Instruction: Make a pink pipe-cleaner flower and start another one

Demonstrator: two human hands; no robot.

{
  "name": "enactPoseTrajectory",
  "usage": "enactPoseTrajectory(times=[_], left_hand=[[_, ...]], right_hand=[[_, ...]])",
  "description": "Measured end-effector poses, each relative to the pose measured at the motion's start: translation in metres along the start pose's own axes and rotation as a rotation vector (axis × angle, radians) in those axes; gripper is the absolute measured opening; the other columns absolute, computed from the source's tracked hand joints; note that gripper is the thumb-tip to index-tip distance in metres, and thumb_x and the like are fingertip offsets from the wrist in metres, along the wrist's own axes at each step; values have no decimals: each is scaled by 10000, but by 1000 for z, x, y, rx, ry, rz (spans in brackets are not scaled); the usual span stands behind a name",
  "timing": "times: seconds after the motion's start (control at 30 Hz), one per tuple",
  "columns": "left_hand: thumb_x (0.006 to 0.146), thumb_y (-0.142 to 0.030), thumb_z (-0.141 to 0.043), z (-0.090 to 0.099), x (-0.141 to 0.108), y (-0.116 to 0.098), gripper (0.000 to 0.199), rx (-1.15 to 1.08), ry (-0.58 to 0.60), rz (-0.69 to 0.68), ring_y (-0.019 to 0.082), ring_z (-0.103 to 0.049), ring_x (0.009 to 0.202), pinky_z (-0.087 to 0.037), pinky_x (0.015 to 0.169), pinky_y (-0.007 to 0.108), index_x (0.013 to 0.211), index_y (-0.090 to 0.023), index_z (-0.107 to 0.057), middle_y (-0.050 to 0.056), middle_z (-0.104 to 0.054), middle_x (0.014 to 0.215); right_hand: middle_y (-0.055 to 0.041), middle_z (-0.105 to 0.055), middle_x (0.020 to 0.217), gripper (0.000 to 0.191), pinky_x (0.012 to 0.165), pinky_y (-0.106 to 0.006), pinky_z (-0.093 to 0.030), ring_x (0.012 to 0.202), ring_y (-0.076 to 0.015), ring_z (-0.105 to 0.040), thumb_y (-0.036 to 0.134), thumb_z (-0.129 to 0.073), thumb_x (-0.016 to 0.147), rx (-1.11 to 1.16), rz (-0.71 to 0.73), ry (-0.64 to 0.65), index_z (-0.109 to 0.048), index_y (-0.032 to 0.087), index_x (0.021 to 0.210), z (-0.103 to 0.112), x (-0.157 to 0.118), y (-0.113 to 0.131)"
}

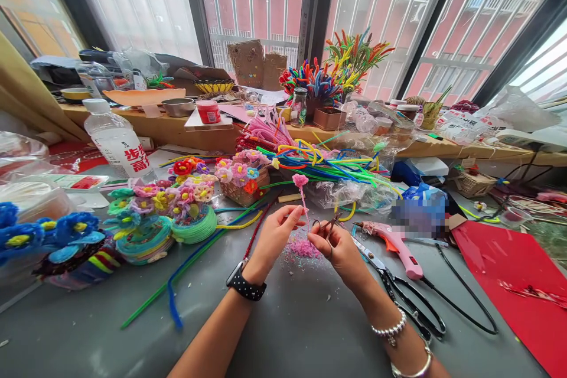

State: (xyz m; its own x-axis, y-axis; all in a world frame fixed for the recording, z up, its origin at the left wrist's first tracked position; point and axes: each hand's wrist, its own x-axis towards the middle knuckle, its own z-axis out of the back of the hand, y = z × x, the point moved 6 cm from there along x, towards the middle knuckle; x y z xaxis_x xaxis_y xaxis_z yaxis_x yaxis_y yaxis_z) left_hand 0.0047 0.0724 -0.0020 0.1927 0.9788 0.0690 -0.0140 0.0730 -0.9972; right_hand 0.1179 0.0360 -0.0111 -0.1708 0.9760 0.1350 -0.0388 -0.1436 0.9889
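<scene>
Between my hands stands a pink fuzzy pipe-cleaner flower (pixel 300 180) on a thin stem, upright above the grey table. My left hand (pixel 279 230) is closed, its thumb and forefinger pinching the stem. The fingers of my right hand (pixel 339 251) are wrapped round the handles of small dark scissors (pixel 330 224), close to the stem's lower part. Whether the blades touch the stem, I cannot tell. Below lies a pile of pink fluff clippings (pixel 303 247), with bits scattered around it.
Large black-handled scissors (pixel 392 283) and a pink glue gun (pixel 403 248) with its cord lie at right, beside red sheets (pixel 509 283). Pipe-cleaner flower baskets (pixel 192 224) and a water bottle (pixel 117 139) stand left. Bundled pipe cleaners (pixel 305 156) lie behind my hands.
</scene>
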Motion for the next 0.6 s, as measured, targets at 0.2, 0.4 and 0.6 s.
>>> enactPoseTrajectory(times=[0.2,0.4,0.6], left_hand=[[647,-327,-613,-6,-4,0,204,-96,42,22,130,-544,701,-405,654,228,739,-145,-602,15,-608,733],[650,-313,-612,-1,-4,-3,210,-105,-10,-23,113,-531,623,-407,610,221,774,-143,-620,7,-598,656],[616,-304,-639,-4,-4,-4,239,-121,33,-41,108,-538,582,-434,582,229,801,-154,-617,21,-615,740]], right_hand=[[49,-375,569,258,495,-216,-260,518,-82,-323,415,-554,705,21,-2,4,-474,169,690,-3,1,-9],[36,-397,531,412,459,-219,-252,471,-80,-325,571,-501,676,-68,-28,55,-493,160,650,-2,4,-18],[22,-389,476,634,450,-224,-247,448,-92,-347,742,-296,632,-235,4,149,-520,152,578,-8,2,-20]])
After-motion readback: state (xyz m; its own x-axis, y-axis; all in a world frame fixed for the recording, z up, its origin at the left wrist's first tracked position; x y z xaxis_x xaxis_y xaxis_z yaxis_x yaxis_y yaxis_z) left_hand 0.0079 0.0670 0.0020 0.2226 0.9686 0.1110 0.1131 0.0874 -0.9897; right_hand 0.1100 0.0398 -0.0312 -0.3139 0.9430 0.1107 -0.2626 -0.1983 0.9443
